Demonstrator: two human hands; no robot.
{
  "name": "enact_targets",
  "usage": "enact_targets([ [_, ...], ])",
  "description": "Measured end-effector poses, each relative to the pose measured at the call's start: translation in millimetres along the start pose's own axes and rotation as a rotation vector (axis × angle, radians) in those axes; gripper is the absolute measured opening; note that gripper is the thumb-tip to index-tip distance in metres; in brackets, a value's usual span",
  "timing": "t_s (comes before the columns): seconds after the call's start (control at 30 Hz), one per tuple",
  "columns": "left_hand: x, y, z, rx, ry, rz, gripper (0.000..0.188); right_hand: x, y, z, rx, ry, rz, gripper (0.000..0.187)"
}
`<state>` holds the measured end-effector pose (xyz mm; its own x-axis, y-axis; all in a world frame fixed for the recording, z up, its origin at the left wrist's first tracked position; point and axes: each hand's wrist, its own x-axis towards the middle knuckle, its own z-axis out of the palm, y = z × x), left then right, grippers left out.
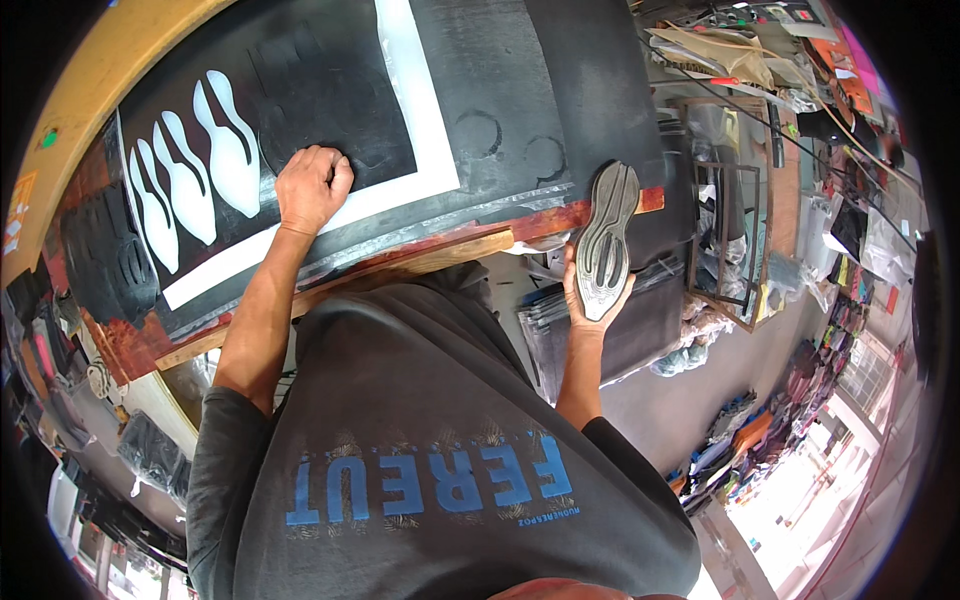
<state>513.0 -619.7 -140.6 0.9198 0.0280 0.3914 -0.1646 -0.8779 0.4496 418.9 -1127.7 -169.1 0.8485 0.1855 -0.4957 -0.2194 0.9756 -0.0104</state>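
Note:
My left hand (316,190) is closed in a fist and rests on a black sheet (340,110), with nothing sticking out of it; its palm side is hidden. Just left of the fist, several long sole-shaped cutouts (228,150) in this sheet show white. Fainter outlines mark the sheet beyond the hand. My right hand (583,305) grips a grey shoe sole (606,240) by its near end. The sole stands nearly upright in the picture, with grooved curves and two long loops on its face. Its far end overlaps the table's front edge.
A white sheet edge (430,130) borders the black sheet. Along the worktable's front runs a wooden strip (400,262). A yellow frame (55,140) with a green button curves round the left. Dark stacked sheets (640,330) stand low at the right, near a metal frame (728,230).

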Motion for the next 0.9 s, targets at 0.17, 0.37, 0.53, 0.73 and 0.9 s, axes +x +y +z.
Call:
enact_targets([
  [0.17,-1.8,-1.3,1.5,0.019,-0.03,-0.014,0.009,-1.4,-1.4,10.6,-0.03,-0.019,0.035,0.085],
  [0.37,-1.7,-2.0,1.9,0.032,-0.006,0.005,0.01,-0.9,5.5,48.8,-0.293,0.04,-0.037,0.082],
  [0.53,-2.8,-3.4,3.7,0.071,0.01,0.001,0.008,41.1,23.6,120.5,-0.747,-0.079,-0.044,0.078],
  [0.73,-2.5,-3.8,2.7,0.052,-0.002,-0.002,0.009,179.9,106.2,181.7,-2.207,-0.312,-0.891,0.074],
  [0.9,-15.6,12.8,-11.8,-0.021,-0.018,-0.081,0.007,195.1,96.7,157.2,-2.366,-0.222,-0.734,0.075],
])
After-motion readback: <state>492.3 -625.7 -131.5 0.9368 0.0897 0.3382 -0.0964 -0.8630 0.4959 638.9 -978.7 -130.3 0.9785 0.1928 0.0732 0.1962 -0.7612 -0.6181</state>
